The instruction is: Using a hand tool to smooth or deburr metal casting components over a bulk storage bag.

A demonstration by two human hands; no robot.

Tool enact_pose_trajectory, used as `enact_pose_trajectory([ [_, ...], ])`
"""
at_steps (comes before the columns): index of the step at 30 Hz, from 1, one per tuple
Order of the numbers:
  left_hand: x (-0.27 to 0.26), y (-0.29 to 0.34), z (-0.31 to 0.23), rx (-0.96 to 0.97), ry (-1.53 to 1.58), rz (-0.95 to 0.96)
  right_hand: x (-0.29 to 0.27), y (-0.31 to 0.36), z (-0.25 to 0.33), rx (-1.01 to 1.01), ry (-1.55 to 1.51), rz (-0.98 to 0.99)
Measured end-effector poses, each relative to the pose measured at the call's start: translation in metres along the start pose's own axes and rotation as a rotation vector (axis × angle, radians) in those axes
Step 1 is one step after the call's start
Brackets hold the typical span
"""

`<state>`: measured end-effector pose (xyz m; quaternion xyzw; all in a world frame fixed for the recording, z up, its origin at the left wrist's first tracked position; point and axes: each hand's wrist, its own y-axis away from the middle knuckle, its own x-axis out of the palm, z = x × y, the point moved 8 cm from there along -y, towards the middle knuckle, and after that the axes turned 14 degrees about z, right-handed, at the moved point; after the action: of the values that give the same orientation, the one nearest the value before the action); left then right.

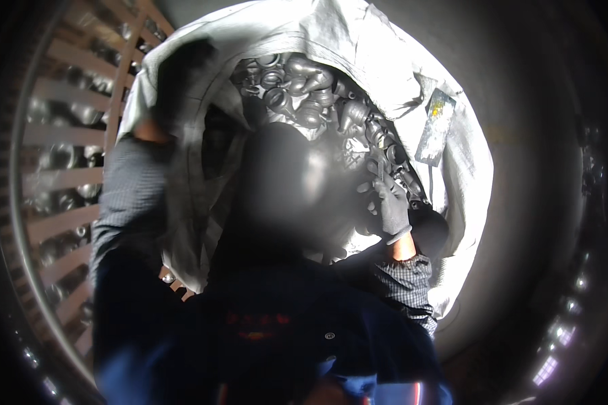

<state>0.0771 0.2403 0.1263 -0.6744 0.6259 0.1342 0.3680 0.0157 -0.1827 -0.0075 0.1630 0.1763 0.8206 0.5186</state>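
Grey pipe fittings (309,115), many of them bent like elbows with ringed open ends, lie heaped inside a large white bag (331,34), showing mainly along its far side and down its right side. The right hand (392,202), in a grey glove, reaches in among the fittings on the right. Some of its fingers stand apart, but I cannot tell whether any of them pinch a piece. The left hand (186,71), dark and blurred, is over the bag's far left rim; I cannot tell how its fingers are set.

The fittings look metallic, so they are probably hard, stiff and fairly heavy for their size, unlikely to break, and perhaps slippery where smooth. A grip around the middle of the bend, or behind the raised collar at an open end, should hold best; neighbouring pieces may snag. The bag looks soft and creased, and its folded rim seems the firmest place to take it. To the left stands a slatted crate (64,137) with shiny pieces behind its bars.
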Motion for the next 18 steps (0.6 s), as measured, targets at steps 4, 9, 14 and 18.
enact_pose_trajectory([
  [4,0.180,0.014,0.119,-0.289,0.511,0.163,0.006,0.002,0.004,0.101,-0.077,0.011],
  [9,0.294,0.016,0.183,-0.448,0.341,0.236,-0.003,0.006,-0.003,0.119,-0.091,-0.005],
  [14,0.359,0.070,0.353,-0.583,0.208,0.052,0.007,0.001,0.003,0.153,-0.079,0.101],
  [18,0.404,0.064,0.348,-0.546,0.211,0.193,0.000,0.003,0.000,0.203,0.014,0.039],
])
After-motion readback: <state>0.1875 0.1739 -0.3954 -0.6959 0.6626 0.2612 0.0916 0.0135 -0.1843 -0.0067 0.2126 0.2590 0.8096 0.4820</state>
